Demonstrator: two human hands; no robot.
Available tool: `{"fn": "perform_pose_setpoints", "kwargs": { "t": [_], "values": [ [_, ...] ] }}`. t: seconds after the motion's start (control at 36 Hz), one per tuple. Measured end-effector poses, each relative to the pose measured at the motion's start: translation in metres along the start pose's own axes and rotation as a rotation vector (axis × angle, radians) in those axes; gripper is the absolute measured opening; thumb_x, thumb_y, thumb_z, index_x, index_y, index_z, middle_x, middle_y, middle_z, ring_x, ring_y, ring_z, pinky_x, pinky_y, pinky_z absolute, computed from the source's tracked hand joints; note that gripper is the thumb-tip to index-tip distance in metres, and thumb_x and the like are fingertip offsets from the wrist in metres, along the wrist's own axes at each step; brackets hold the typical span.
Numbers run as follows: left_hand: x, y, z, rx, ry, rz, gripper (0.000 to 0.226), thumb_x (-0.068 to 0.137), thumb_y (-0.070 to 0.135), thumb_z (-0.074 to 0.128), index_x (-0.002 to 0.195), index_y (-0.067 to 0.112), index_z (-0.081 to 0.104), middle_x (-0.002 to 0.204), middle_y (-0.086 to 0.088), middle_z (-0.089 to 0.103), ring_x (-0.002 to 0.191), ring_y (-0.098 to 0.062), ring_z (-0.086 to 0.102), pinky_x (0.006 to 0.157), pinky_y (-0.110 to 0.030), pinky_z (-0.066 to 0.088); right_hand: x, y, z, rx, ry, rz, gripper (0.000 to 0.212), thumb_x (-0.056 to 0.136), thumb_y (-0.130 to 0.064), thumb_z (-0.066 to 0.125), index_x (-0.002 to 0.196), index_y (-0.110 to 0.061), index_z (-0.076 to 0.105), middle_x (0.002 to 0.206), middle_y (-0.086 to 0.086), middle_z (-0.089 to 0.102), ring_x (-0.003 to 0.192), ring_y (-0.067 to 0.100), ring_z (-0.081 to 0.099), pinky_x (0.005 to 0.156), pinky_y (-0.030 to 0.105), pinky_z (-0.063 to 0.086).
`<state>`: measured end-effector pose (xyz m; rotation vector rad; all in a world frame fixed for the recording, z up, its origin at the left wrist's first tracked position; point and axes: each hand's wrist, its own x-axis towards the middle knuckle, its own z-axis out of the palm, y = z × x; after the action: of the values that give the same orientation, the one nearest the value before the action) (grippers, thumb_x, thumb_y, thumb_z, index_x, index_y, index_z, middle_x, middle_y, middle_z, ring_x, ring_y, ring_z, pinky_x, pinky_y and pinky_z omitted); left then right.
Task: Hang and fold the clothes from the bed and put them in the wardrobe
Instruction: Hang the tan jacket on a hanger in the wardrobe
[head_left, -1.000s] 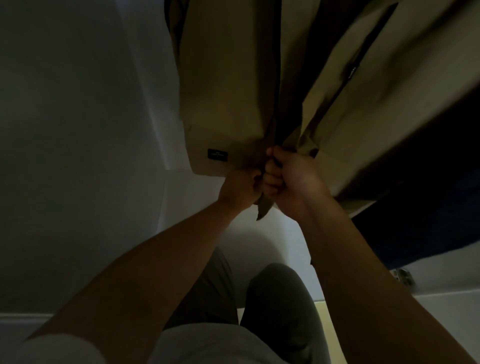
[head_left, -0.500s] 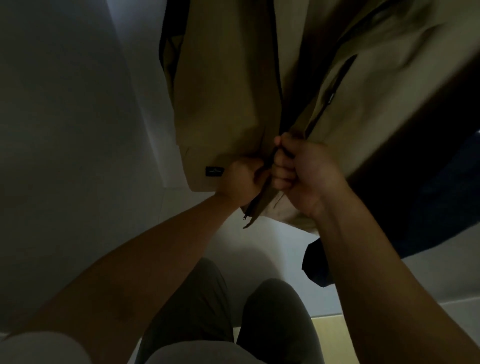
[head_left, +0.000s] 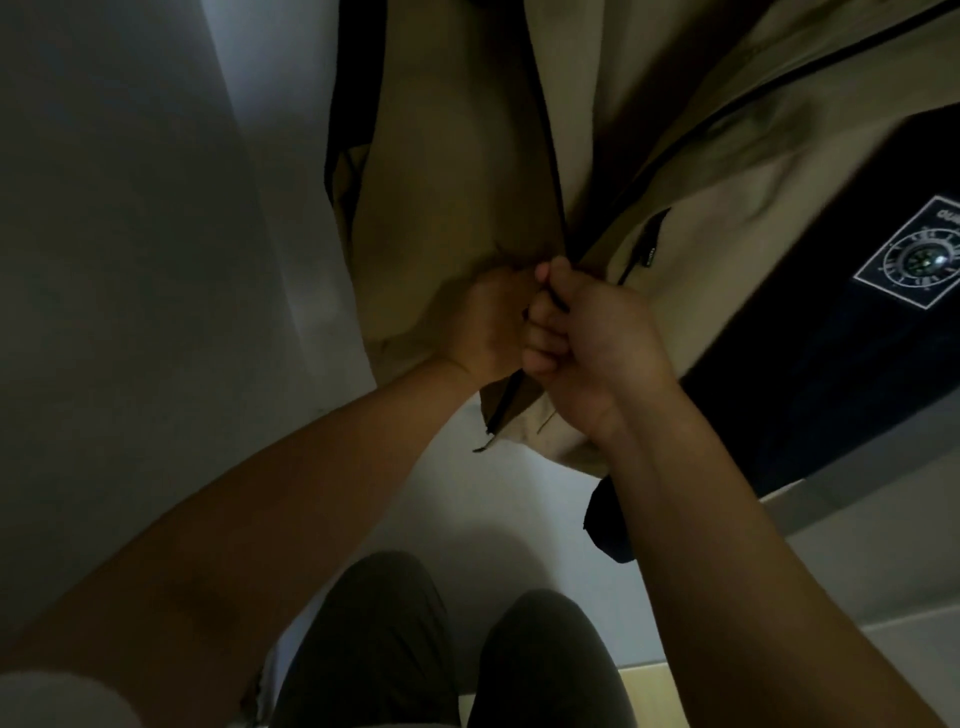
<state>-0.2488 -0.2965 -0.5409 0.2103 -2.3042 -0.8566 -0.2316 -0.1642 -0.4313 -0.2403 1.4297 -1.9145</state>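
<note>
A pale grey wardrobe wall (head_left: 156, 208) fills the left of the view. Beside it hangs the tan fabric jacket with dark trim (head_left: 457, 156), its hem at hand level. Just to its right hangs a dark navy garment (head_left: 831, 364) bearing a white-edged compass patch (head_left: 914, 260). The left hand (head_left: 483, 322) has its fingers curled into the jacket's left front panel near the hem. The right hand (head_left: 602, 338) touches it knuckle to knuckle, its thumb and fingers (head_left: 543, 338) pinching something dark at the black zip line (head_left: 550, 156). Whether that is the slider is too blurred to tell. The zip's long axis runs straight up and away from both hands, with a short loose tail (head_left: 501, 410) below them. Judging from this, the right hand is placed to draw upward along it while the left anchors the hem.
</note>
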Motion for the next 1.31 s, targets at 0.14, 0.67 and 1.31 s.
{"fn": "perform_pose_setpoints", "kwargs": {
  "t": [0.14, 0.67, 1.31],
  "values": [
    [0.002, -0.003, 0.013, 0.276, 0.173, 0.195, 0.011, 0.075, 0.001, 0.074, 0.068, 0.004, 0.065, 0.059, -0.01, 0.064, 0.049, -0.027, 0.063, 0.056, -0.02, 0.035, -0.005, -0.021, 0.003, 0.111, -0.042, -0.047, 0.033, 0.109, -0.031, 0.038, 0.081, -0.021, 0.05, 0.042, -0.011, 0.035, 0.036, 0.003, 0.026, 0.04, 0.017, 0.018],
    [0.034, 0.052, -0.029, 0.245, 0.19, 0.207, 0.01, 0.085, 0.002, 0.066, 0.075, 0.002, 0.065, 0.065, -0.016, 0.066, 0.054, -0.033, 0.064, 0.055, -0.023, 0.04, -0.015, -0.058, 0.023, 0.155, -0.178, -0.27, 0.034, 0.11, -0.03, 0.031, 0.083, -0.02, 0.047, 0.042, -0.013, 0.036, 0.035, 0.001, 0.027, 0.036, 0.015, 0.021],
    [0.072, 0.073, -0.067, 0.256, 0.216, 0.359, 0.045, 0.085, 0.035, 0.04, 0.079, 0.001, 0.069, 0.073, -0.021, 0.068, 0.064, -0.038, 0.064, 0.058, -0.04, 0.053, -0.035, -0.109, 0.04, 0.037, -0.167, -0.323, 0.026, 0.109, -0.022, 0.037, 0.086, -0.021, 0.049, 0.043, -0.012, 0.036, 0.035, 0.003, 0.027, 0.037, 0.017, 0.019]
  ]
}}
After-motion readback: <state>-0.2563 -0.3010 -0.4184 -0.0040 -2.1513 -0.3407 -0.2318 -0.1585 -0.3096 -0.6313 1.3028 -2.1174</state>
